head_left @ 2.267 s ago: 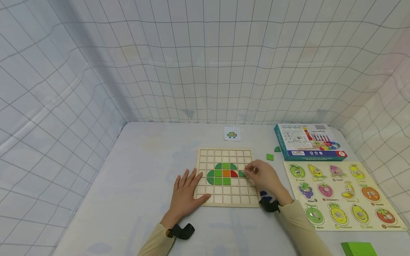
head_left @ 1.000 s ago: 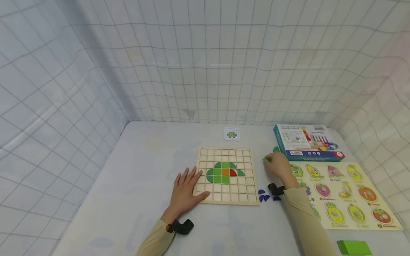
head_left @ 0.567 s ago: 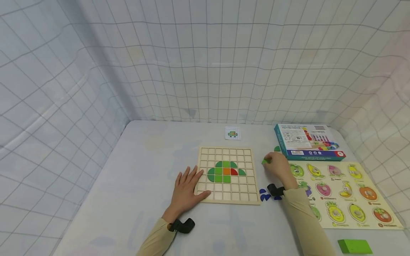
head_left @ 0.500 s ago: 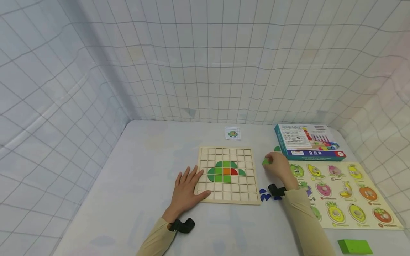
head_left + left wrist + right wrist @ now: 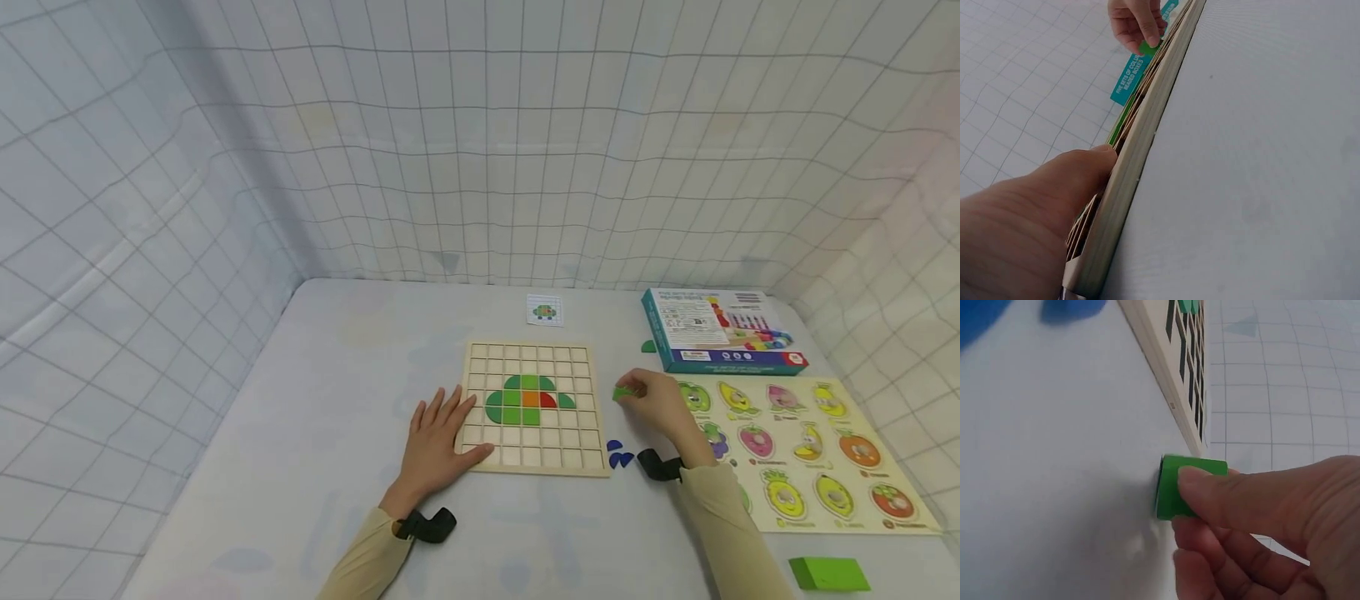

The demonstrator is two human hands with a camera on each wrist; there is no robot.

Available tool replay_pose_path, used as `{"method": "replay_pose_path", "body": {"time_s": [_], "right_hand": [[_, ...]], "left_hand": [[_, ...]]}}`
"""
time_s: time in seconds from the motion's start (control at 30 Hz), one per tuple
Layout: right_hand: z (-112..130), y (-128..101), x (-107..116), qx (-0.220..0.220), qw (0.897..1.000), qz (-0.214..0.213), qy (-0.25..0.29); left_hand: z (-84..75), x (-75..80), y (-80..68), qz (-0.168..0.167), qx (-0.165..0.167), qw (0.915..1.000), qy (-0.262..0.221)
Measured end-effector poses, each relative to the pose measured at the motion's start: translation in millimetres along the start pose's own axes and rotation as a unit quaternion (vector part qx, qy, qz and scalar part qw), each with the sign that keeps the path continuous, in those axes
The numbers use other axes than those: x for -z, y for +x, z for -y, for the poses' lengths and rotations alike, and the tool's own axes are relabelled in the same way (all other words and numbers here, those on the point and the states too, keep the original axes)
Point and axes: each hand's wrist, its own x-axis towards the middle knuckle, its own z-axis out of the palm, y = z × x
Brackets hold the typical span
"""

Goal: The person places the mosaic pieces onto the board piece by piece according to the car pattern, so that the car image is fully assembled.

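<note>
My right hand (image 5: 660, 406) pinches a green square tile (image 5: 1170, 497) between thumb and fingers, just right of the wooden grid board (image 5: 543, 458). In the right wrist view the tile is tilted above the white table. My left hand (image 5: 435, 446), fingers spread, rests on the board's left edge, its thumb (image 5: 1088, 169) on the near left corner area. On the board sit green squares (image 5: 511, 408), an orange square (image 5: 530, 398), a red rounded piece (image 5: 548, 401) and dark green rounded pieces, one (image 5: 566, 402) apart at the right. One cell lies below the red piece with bare wood.
A picture card (image 5: 544, 310) lies behind the board. Blue rounded pieces (image 5: 615, 447) lie by its right edge. A dark green piece (image 5: 648, 346) touches the boxed set (image 5: 723, 332). Right of my hand are a fruit puzzle board (image 5: 810, 454) and a green block (image 5: 829, 574).
My right hand has left the dark green piece on the board, moved right, picked up the green square tile and shifted slightly nearer with it. My left hand stays in place.
</note>
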Motion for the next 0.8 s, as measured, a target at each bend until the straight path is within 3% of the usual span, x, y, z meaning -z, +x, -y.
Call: {"method": "replay_pose_path", "body": {"time_s": [0.13, 0.3, 0.5, 0.8], "right_hand": [[8.8, -10.0, -5.5, 0.038, 0.999, -0.026, 0.022], [24.3, -18.1, -20.3, 0.099, 0.993, -0.007, 0.069], [41.4, -20.7, -39.6, 0.121, 0.987, 0.039, 0.096], [51.8, -18.8, -52.6, 0.139, 0.983, 0.054, 0.105]], "left_hand": [[2.0, -1.3, 0.4, 0.001, 0.001, 1.0, 0.0], [2.1, -3.5, 1.8, -0.009, -0.007, 0.9999, -0.002], [0.3, -1.8, 1.9, -0.004, -0.005, 1.0, -0.006], [-0.3, -1.7, 0.7, -0.002, 0.002, 1.0, -0.002]]}}
